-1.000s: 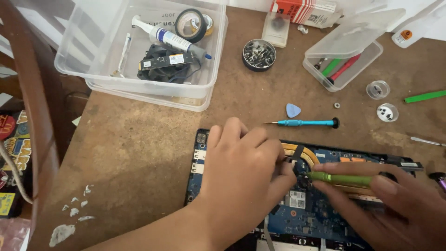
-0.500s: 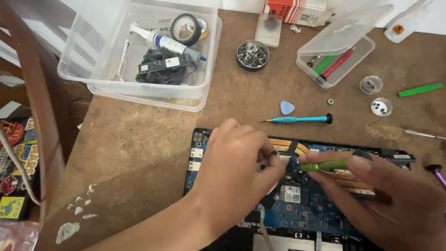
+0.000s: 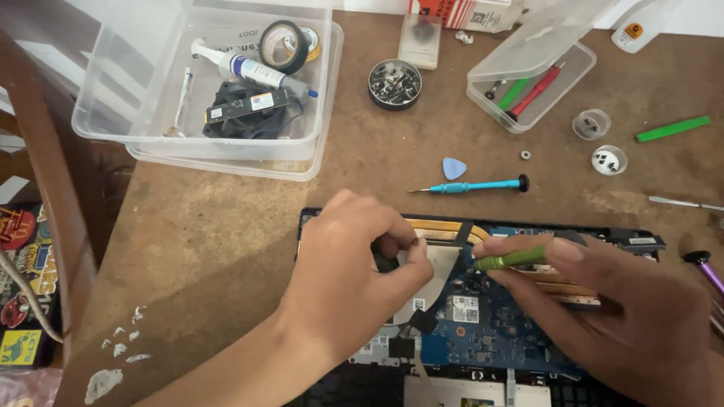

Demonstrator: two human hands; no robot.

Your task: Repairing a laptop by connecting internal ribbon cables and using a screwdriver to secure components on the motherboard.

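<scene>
An opened laptop (image 3: 483,324) lies at the near edge of the brown table, its blue circuit board and copper heat pipes exposed. My left hand (image 3: 354,271) rests over the board's left part, thumb and fingers pinched on a small black and pale part at the cooler. My right hand (image 3: 626,309) grips a green screwdriver (image 3: 513,258), its tip pointing left toward my left thumb, just above the board.
A blue screwdriver (image 3: 471,185) and a blue pick (image 3: 453,167) lie beyond the laptop. A clear bin (image 3: 219,90) with tape, a tube and a black fan sits far left. A round screw tin (image 3: 394,83), a small open tool box (image 3: 532,87) and little cups (image 3: 608,160) stand at the back.
My left hand has shifted its fingers and now pinches a part near the cooler. The green screwdriver has lifted slightly and stays aimed left. The view drifted a little.
</scene>
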